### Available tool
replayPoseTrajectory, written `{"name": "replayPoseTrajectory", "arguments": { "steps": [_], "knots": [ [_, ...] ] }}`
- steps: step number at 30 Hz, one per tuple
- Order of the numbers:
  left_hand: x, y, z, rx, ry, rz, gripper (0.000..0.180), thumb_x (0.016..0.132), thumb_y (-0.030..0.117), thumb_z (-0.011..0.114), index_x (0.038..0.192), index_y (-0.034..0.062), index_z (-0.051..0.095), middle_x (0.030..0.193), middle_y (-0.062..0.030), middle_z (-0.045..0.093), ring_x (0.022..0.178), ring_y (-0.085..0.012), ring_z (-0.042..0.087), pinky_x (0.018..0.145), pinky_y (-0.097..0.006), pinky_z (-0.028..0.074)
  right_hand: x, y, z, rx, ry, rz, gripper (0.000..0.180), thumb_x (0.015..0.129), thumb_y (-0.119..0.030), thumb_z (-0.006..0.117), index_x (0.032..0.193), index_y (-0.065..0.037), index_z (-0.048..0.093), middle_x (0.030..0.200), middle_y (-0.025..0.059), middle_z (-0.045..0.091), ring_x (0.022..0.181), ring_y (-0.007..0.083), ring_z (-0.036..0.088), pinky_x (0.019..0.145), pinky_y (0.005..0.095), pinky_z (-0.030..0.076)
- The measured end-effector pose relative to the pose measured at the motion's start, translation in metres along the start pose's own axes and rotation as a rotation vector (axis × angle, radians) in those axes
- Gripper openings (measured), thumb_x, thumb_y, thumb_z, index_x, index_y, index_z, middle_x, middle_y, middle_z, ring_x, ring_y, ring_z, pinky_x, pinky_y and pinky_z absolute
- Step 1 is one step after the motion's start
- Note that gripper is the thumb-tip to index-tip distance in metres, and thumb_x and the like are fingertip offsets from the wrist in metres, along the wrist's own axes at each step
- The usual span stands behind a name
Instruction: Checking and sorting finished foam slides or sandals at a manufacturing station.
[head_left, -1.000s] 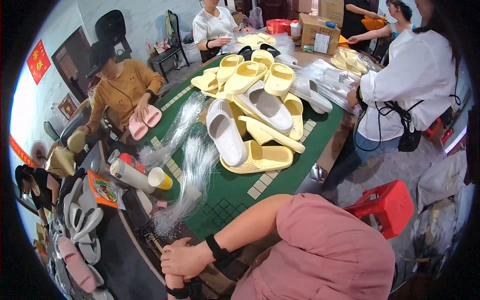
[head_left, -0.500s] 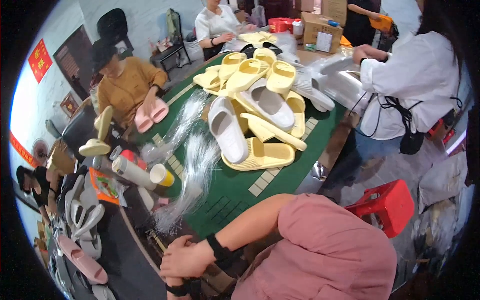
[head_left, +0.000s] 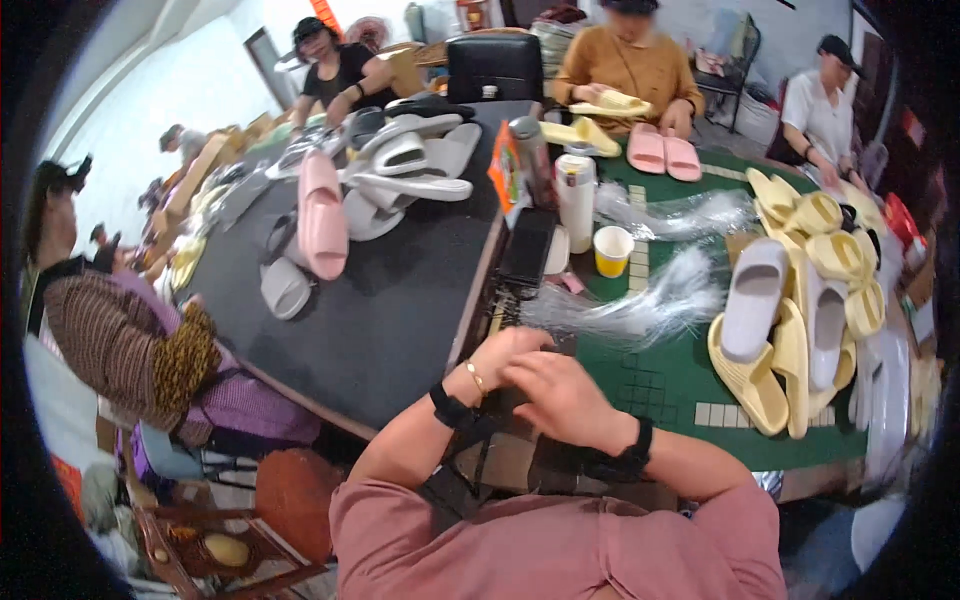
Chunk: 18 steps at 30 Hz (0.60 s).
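My left hand (head_left: 503, 352) and my right hand (head_left: 563, 397) meet just before my chest, at the near edge of the green mat (head_left: 672, 385). Both wrists wear black bands. The left hand is curled closed with nothing visible in it. The right hand lies over it, back up, its fingers hidden. A bundle of clear plastic bags (head_left: 640, 305) lies right beyond the hands. A heap of yellow and white slippers (head_left: 800, 310) sits on the mat to the right.
A yellow paper cup (head_left: 612, 250) and a white bottle (head_left: 577, 200) stand behind the bags. The black table (head_left: 380, 310) to the left holds a pink slipper (head_left: 322, 215) and grey slippers (head_left: 420, 160). Several people sit around: an orange top (head_left: 630, 70), a striped sleeve (head_left: 110, 335).
The view has swung round, so the slipper heap now lies to the right and the black table to the left. My hands stay together, now at the picture's centre.
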<state>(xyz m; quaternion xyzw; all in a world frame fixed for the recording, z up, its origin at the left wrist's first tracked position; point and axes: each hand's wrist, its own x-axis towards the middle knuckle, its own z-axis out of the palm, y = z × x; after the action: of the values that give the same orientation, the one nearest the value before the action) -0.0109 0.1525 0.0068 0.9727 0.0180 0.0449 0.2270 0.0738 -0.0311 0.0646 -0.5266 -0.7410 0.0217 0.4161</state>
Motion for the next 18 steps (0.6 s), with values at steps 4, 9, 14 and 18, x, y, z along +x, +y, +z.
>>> {"name": "replayPoseTrajectory", "arguments": {
  "steps": [4, 9, 14, 18],
  "knots": [
    [-0.009, -0.003, -0.066, -0.475, 0.352, -0.418, 0.037, 0.087, 0.017, 0.069, 0.119, 0.0021, 0.061, 0.088, -0.0020, 0.067, 0.074, -0.0111, 0.062, 0.065, -0.026, 0.052, -0.053, 0.033, -0.014, -0.010, -0.013, 0.255, 0.039, 0.080, -0.013, 0.071, 0.116, -0.005, 0.059, 0.112, 0.0158, 0.062, 0.102, 0.0350, 0.060, 0.088, 0.0411, 0.050],
    [-0.041, -0.060, -0.145, -0.776, 1.229, -0.628, 0.055, 0.082, 0.013, 0.071, 0.129, -0.0001, 0.047, 0.111, -0.0050, 0.057, 0.088, -0.0125, 0.058, 0.071, -0.024, 0.049, -0.139, 0.060, -0.032, 0.037, -0.072, 0.568, 0.013, 0.083, -0.012, 0.067, 0.094, -0.003, 0.069, 0.087, 0.0144, 0.066, 0.080, 0.0330, 0.065, 0.072, 0.0382, 0.052],
    [-0.109, -0.153, -0.181, 0.129, 1.566, -1.030, 0.096, 0.061, 0.022, 0.080, 0.139, -0.0081, 0.034, 0.135, -0.0290, 0.045, 0.124, -0.0408, 0.047, 0.107, -0.045, 0.037, -0.153, 0.056, -0.034, 0.038, 0.078, 0.670, 0.008, 0.082, -0.007, 0.066, 0.087, -0.003, 0.070, 0.080, 0.0126, 0.065, 0.069, 0.0298, 0.063, 0.064, 0.0367, 0.051],
    [-0.105, -0.211, -0.172, 0.047, 1.263, -1.188, 0.111, 0.052, 0.034, 0.086, 0.143, -0.0035, 0.034, 0.136, -0.0275, 0.048, 0.128, -0.0419, 0.046, 0.108, -0.046, 0.038, -0.157, 0.060, -0.029, -0.018, 0.155, 0.653, 0.008, 0.081, -0.009, 0.066, 0.086, -0.004, 0.070, 0.079, 0.0121, 0.066, 0.070, 0.0289, 0.064, 0.064, 0.0364, 0.051]
  ]
}}
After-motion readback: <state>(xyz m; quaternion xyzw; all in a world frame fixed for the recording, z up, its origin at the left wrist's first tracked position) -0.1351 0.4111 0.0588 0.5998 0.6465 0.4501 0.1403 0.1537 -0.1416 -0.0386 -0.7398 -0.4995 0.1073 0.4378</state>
